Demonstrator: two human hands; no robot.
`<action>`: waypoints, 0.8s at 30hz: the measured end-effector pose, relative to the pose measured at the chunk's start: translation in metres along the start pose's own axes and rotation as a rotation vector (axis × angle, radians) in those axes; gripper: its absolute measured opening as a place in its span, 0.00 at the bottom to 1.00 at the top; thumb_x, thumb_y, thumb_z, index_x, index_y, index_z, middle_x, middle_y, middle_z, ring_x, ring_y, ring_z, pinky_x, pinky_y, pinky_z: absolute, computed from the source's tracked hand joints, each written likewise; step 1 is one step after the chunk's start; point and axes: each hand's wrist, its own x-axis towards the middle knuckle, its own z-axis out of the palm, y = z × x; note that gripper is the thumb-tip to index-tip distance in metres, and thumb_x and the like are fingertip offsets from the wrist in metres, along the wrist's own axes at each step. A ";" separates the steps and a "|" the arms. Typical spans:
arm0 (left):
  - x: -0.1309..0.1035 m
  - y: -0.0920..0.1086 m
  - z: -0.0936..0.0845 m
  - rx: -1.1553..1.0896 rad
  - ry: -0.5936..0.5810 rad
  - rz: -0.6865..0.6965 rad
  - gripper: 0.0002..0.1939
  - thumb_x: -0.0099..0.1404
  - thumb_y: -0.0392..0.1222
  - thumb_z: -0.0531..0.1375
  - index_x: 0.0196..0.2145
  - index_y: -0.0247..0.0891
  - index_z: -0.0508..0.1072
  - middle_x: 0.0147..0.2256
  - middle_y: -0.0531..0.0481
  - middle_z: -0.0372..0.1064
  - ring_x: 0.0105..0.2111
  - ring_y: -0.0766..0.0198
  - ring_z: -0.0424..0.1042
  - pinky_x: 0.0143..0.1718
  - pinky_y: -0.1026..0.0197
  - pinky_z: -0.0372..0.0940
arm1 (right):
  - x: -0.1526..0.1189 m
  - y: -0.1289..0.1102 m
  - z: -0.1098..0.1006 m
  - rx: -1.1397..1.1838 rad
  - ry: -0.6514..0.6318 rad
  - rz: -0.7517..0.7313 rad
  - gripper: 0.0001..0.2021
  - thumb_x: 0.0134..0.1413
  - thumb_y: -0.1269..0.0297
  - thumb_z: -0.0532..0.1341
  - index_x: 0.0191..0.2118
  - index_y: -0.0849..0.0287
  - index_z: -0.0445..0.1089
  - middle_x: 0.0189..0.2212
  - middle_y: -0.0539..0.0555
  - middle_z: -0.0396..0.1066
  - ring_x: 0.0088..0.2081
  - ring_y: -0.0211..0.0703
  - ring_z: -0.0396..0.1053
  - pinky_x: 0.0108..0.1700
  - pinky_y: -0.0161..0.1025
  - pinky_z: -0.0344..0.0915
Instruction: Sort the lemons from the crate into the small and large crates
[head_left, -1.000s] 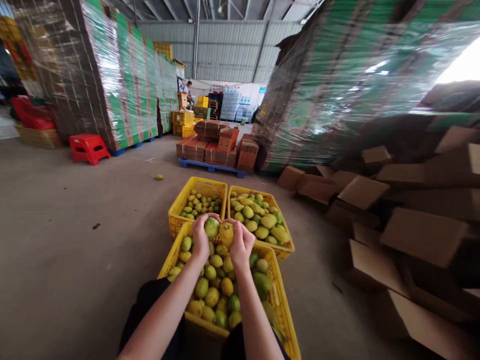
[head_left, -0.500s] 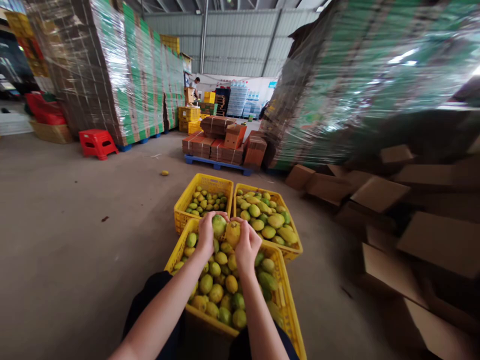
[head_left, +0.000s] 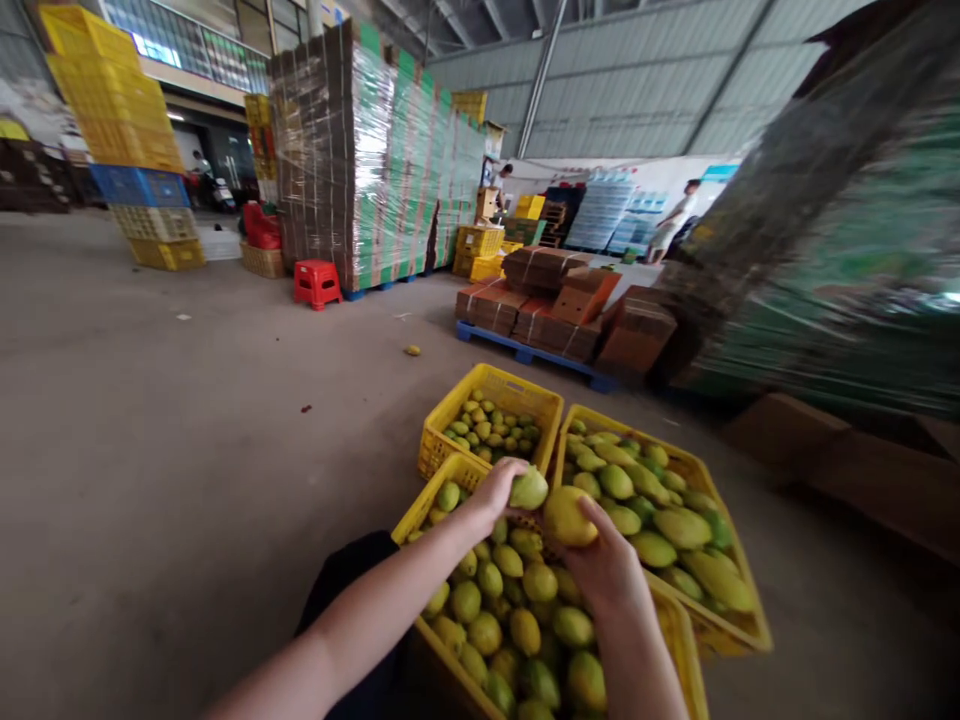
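My left hand is closed around a pale green papaya. In my right hand is a larger yellow papaya, gripped with the thumb on its near side. The two fruits are held close together above the near yellow crate, which is full of green and yellow papayas. Just beyond my hands stands a second yellow crate with smaller fruit inside. To the right, a third yellow crate holds longer, bigger papayas.
A single fruit lies on the floor. Flattened cartons sit on a blue pallet ahead. A red stool stands by wrapped stacks. Cardboard boxes lie at right; people are far back.
The view has swung to the right-hand tilt, so the crates appear farther right and larger. Both fruits stay in my hands, and the yellow one has turned and sits slightly lower than the green one.
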 end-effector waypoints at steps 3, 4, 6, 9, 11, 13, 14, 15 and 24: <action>-0.008 0.005 -0.004 0.117 -0.063 0.129 0.15 0.63 0.38 0.57 0.46 0.41 0.76 0.46 0.48 0.71 0.39 0.60 0.71 0.29 0.64 0.68 | -0.007 -0.004 0.006 0.035 0.023 0.133 0.22 0.31 0.55 0.74 0.36 0.57 0.75 0.34 0.53 0.79 0.34 0.48 0.77 0.34 0.43 0.79; -0.010 0.006 -0.005 0.124 -0.090 0.133 0.13 0.64 0.39 0.56 0.45 0.41 0.76 0.45 0.48 0.71 0.37 0.61 0.71 0.29 0.63 0.67 | -0.010 -0.006 0.009 0.046 0.036 0.155 0.22 0.32 0.55 0.74 0.37 0.58 0.75 0.34 0.52 0.79 0.33 0.47 0.77 0.35 0.42 0.79; -0.012 0.008 -0.005 0.126 -0.123 0.117 0.10 0.66 0.40 0.54 0.40 0.39 0.75 0.39 0.49 0.71 0.34 0.62 0.71 0.30 0.62 0.67 | -0.016 -0.012 0.015 0.054 0.053 0.170 0.20 0.35 0.57 0.73 0.37 0.58 0.76 0.33 0.51 0.79 0.32 0.45 0.77 0.35 0.41 0.79; -0.011 0.010 -0.004 0.062 -0.106 0.056 0.09 0.68 0.41 0.53 0.37 0.39 0.73 0.30 0.51 0.69 0.29 0.62 0.69 0.32 0.60 0.67 | -0.023 -0.022 0.025 0.077 0.091 0.204 0.14 0.39 0.60 0.71 0.35 0.59 0.75 0.30 0.50 0.79 0.28 0.42 0.76 0.32 0.38 0.78; -0.008 0.010 -0.003 -0.044 -0.086 -0.065 0.11 0.69 0.42 0.52 0.36 0.37 0.72 0.27 0.51 0.69 0.26 0.63 0.68 0.31 0.61 0.66 | -0.024 -0.028 0.032 0.106 0.119 0.236 0.11 0.41 0.62 0.69 0.33 0.58 0.74 0.27 0.50 0.78 0.27 0.42 0.75 0.29 0.36 0.77; -0.004 0.010 -0.002 -0.189 -0.081 -0.221 0.16 0.70 0.45 0.49 0.34 0.34 0.72 0.25 0.47 0.68 0.25 0.61 0.67 0.28 0.62 0.64 | -0.022 -0.032 0.038 0.151 0.152 0.259 0.08 0.44 0.61 0.67 0.32 0.57 0.72 0.25 0.50 0.77 0.26 0.42 0.75 0.27 0.35 0.77; -0.001 0.010 -0.002 -0.262 -0.076 -0.279 0.19 0.71 0.46 0.47 0.34 0.32 0.72 0.24 0.46 0.67 0.25 0.60 0.67 0.27 0.61 0.63 | -0.021 -0.033 0.040 0.183 0.167 0.269 0.07 0.46 0.61 0.66 0.32 0.57 0.72 0.25 0.49 0.77 0.26 0.41 0.76 0.26 0.35 0.76; 0.001 0.010 -0.002 -0.331 -0.069 -0.309 0.20 0.70 0.47 0.47 0.34 0.31 0.72 0.24 0.44 0.67 0.24 0.60 0.67 0.26 0.61 0.63 | -0.019 -0.033 0.042 0.219 0.181 0.282 0.07 0.48 0.60 0.64 0.32 0.56 0.71 0.24 0.49 0.77 0.25 0.41 0.75 0.25 0.34 0.76; 0.004 0.008 -0.004 -0.574 -0.106 -0.286 0.17 0.69 0.44 0.49 0.39 0.28 0.72 0.26 0.41 0.67 0.26 0.58 0.69 0.27 0.62 0.64 | -0.011 -0.027 0.040 0.452 0.185 0.448 0.15 0.57 0.53 0.53 0.37 0.58 0.71 0.25 0.56 0.71 0.20 0.37 0.66 0.15 0.30 0.67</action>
